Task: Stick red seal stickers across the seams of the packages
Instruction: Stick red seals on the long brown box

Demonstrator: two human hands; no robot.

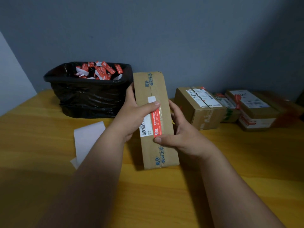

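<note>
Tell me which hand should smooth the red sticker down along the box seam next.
Probably the right hand: its thumb already presses the near end of the red sticker, free to slide up. The left hand grips the box, steadying it.

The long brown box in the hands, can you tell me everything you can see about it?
The long brown box looks like cardboard, narrow and closed. Clear tape with blue printed characters runs along its lengthwise seam. A red seal sticker lies along that seam beside a white barcode label. It is tilted up off the wooden table, its far end higher. The left hand grips its left side, thumb at the sticker's top; the right hand grips the right side, thumb at the sticker's bottom.
</note>
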